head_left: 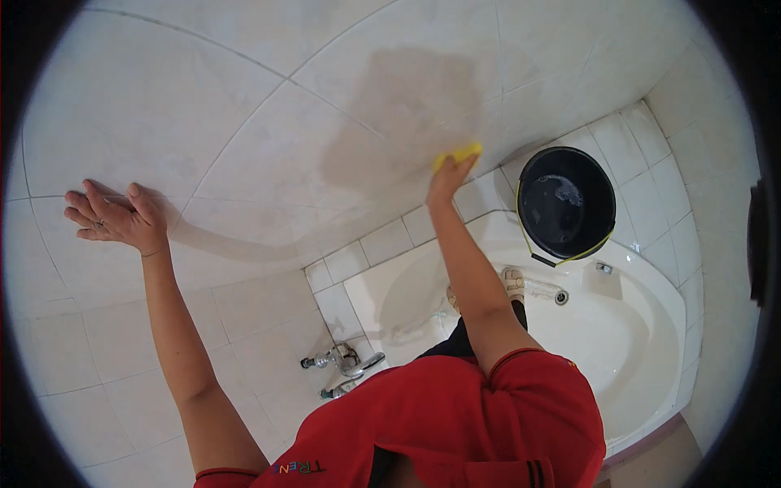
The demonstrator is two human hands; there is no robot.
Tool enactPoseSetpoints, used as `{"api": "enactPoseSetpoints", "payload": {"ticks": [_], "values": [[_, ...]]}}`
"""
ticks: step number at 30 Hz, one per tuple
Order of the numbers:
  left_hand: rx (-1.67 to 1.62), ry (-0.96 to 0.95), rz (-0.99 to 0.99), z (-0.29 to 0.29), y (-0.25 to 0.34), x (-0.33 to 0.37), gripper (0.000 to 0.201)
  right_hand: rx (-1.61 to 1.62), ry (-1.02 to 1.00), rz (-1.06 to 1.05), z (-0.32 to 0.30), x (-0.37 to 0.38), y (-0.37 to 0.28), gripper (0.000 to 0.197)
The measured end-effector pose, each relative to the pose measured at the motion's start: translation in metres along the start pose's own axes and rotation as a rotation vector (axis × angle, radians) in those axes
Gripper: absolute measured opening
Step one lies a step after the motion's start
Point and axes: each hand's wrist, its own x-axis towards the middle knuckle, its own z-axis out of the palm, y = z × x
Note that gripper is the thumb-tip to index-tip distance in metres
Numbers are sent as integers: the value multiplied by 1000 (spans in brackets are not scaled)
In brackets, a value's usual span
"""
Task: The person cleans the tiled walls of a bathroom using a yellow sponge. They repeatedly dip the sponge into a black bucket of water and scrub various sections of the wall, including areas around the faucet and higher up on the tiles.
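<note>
My left hand [122,218] lies against the tiled wall [220,122] at the far left, fingers spread and nothing in it. Out ahead, my right hand [450,177] grips a yellow sponge [460,154] close to the wall, low down near the tiled ledge. Part of the sponge is covered by my fingers, and whether it touches the tiles is hard to make out. To the right of that hand, a black bucket [567,203] with a yellow wire handle stands on the ledge. Some liquid with foam shows inside it.
Below me is a white corner bathtub [602,333] with a drain [561,298]; my feet stand in it. A chrome tap [346,358] sticks out at the lower left. The tiled ledge [386,241] runs along the wall. Something dark [758,244] shows at the right edge.
</note>
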Motion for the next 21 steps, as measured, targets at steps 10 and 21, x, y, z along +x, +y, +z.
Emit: {"api": "enactPoseSetpoints", "payload": {"ticks": [10,21], "values": [[-26,-16,-7,5,-6,-2,71,-52,-77,-287,-5,-24,-25,65],[-7,-20,-2,5,-13,-6,72,-248,-566,-682,8,-146,-19,60]]}}
